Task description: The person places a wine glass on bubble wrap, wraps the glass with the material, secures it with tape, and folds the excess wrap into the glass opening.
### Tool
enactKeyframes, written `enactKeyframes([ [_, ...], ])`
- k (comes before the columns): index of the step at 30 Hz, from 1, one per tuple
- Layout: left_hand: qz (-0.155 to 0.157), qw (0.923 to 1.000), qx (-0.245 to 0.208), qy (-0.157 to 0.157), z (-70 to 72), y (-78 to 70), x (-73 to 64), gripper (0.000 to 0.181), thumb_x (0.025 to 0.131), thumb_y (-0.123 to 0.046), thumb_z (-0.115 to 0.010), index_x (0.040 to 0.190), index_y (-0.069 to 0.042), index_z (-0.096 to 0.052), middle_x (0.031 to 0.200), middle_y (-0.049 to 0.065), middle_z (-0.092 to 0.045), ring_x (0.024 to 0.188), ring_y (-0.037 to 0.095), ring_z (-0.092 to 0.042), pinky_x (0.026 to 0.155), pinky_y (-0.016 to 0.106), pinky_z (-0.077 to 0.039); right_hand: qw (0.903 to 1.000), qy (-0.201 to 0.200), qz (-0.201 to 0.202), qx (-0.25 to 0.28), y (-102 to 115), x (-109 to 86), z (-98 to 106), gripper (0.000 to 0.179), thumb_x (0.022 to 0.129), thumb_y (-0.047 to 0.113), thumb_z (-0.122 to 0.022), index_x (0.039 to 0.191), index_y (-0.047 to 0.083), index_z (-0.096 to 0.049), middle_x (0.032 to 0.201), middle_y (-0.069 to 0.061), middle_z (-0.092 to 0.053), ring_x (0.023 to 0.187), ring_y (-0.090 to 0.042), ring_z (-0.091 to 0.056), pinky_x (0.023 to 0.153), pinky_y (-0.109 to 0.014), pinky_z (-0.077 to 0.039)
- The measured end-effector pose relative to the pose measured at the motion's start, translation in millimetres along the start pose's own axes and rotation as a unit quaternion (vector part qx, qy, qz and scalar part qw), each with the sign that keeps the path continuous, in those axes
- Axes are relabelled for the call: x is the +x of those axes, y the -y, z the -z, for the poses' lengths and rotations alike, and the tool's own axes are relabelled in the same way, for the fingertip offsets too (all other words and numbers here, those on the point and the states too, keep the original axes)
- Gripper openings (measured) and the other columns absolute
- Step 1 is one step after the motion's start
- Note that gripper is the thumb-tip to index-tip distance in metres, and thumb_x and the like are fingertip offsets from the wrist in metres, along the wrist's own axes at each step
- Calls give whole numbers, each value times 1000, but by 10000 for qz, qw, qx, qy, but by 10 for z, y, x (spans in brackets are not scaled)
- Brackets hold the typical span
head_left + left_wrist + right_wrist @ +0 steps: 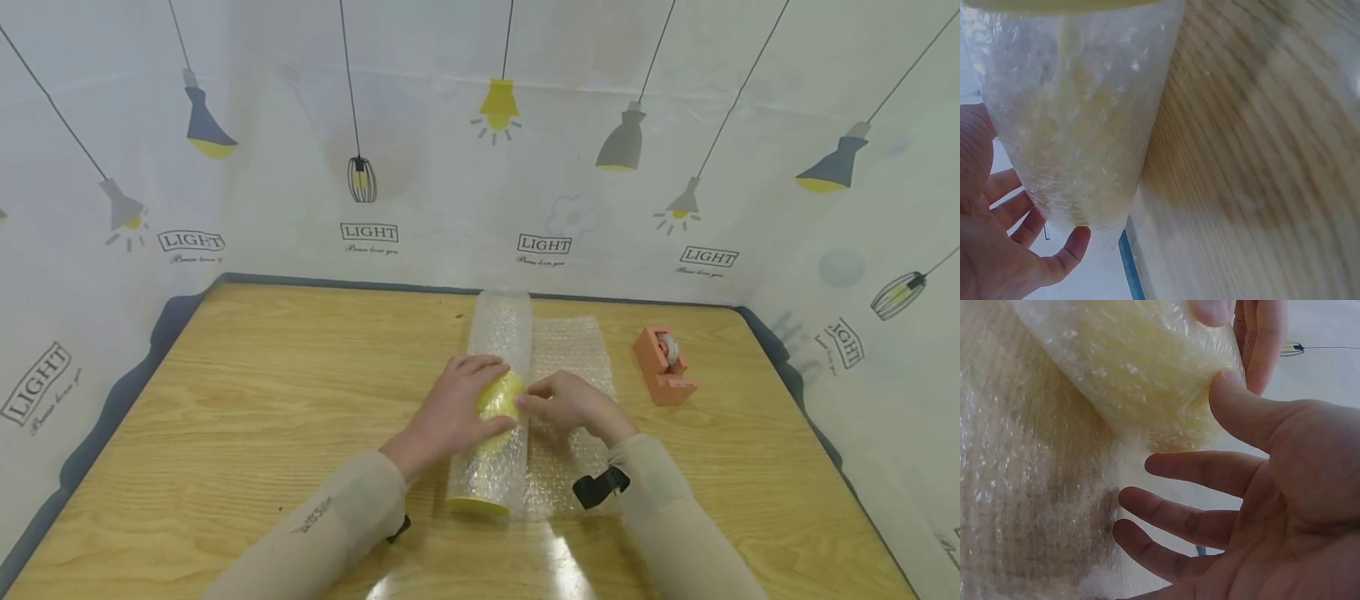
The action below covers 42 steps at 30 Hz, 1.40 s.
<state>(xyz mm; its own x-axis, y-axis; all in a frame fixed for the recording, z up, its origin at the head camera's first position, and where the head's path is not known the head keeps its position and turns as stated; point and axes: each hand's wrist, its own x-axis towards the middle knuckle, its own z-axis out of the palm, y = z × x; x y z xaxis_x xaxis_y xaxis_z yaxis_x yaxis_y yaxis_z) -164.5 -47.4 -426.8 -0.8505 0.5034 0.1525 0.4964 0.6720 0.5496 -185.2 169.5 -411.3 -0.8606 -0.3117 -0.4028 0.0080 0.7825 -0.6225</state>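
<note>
A yellow cylinder [480, 506] lies lengthwise on the table, rolled in clear bubble wrap [501, 333]; its yellow near end shows. My left hand [453, 406] holds the roll from the left, thumb on the near part and fingers curved over the far part. In the left wrist view, that hand [1004, 244] is beside the wrapped cylinder [1085, 125]. From the right, my right hand [573, 404] touches the roll with its thumb. The right wrist view shows this hand's [1235, 506] other fingers fairly straight and spread, above the unrolled wrap [1022, 475].
A flat stretch of bubble wrap [573, 342] extends to the right of the roll. Farther right stands an orange tape dispenser [663, 367] with a roll of tape. The wooden table [262, 375] meets a printed cloth backdrop [442, 167] at the back and sides.
</note>
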Motion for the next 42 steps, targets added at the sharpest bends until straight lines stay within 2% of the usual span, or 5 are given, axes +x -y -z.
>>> enactKeyframes([
  [13, -32, 9998, 54, -194, 5, -57, 2, 77, 88, -40, -83, 151, -8, -52, 156, 7, -49, 143, 29, -41, 120, 48, -37, 9999, 24, 59, -88, -1, 17, 31, 48, 104, 41, -60, 136, 6, -68, 138, -17, -65, 119, -33, -64, 103, -55, -53],
  [20, -12, 9995, 278, -168, -20, -78, 28, 77, 87, -44, -82, 150, -9, -53, 155, 6, -50, 140, 29, -43, 113, 51, -43, 9982, 73, 160, -566, -7, 48, 27, 46, 106, 37, -57, 135, 2, -68, 136, -19, -66, 126, -37, -61, 105, -56, -51],
  [27, -49, 9992, 369, -113, -32, -84, 56, 76, 87, -46, -82, 149, -11, -54, 153, 6, -52, 139, 29, -44, 112, 51, -44, 9990, -149, 366, -232, -56, -3, 85, 43, 102, 38, -63, 123, 1, -69, 124, -16, -70, 110, -32, -66, 90, -50, -58],
  [35, -18, 9982, 605, -9, -55, -109, 98, 79, 85, -49, -83, 149, -12, -55, 153, 4, -52, 139, 28, -44, 113, 49, -44, 9993, -301, 135, -158, 100, -78, 49, 73, 95, 54, -69, 129, -10, -59, 124, -25, -66, 108, -35, -65, 85, -50, -60],
  [42, 70, 9982, 601, -12, -72, -152, 113, 79, 84, -47, -85, 149, -13, -54, 154, 2, -53, 140, 26, -44, 111, 51, -45, 9980, -537, -30, -319, 173, -27, -30, 54, 93, 54, -70, 96, 1, -63, 85, -11, -64, 72, -21, -58, 58, -31, -50],
])
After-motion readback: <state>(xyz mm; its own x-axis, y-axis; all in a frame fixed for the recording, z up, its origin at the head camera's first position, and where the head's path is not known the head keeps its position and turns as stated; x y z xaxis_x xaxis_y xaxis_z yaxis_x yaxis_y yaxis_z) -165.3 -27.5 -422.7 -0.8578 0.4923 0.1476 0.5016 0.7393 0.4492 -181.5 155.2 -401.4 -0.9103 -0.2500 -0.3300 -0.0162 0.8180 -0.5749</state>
